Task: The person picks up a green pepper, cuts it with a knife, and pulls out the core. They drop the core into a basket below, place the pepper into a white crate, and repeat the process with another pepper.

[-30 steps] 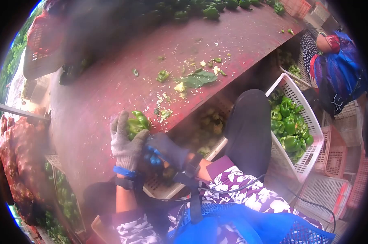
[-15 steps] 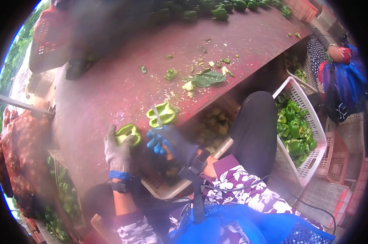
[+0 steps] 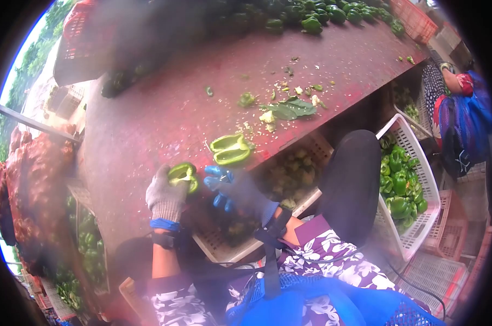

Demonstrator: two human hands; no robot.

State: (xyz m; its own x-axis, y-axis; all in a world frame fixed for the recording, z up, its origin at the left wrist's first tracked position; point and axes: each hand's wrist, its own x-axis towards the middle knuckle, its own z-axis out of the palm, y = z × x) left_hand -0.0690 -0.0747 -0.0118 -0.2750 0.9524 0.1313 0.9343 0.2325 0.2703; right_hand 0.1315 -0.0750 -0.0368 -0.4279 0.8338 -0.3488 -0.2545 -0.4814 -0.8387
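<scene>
My left hand (image 3: 165, 194), in a pale knit glove, holds a cut green pepper half (image 3: 184, 176), its hollow inside facing up. Just to the right is my right hand (image 3: 232, 187), in a grey glove with blue-coated fingers; these are spread apart and nothing shows between them. No knife can be made out. Another pepper half (image 3: 229, 149) lies cut side up on the red table (image 3: 164, 125), just beyond my right fingers. Pepper cores, seeds and a green leaf (image 3: 294, 108) are scattered farther back on the table.
Whole green peppers (image 3: 312, 24) are heaped along the far edge. A white crate (image 3: 432, 187) of peppers stands right of my knee. Below the table edge is a crate (image 3: 240, 251) with pepper scraps. A person (image 3: 461, 114) is at the far right, beside red crates.
The knife blade seen over the pepper half on the table no longer shows. My right fingers have spread. The pepper half in my left hand has turned, and the view has shifted slightly.
</scene>
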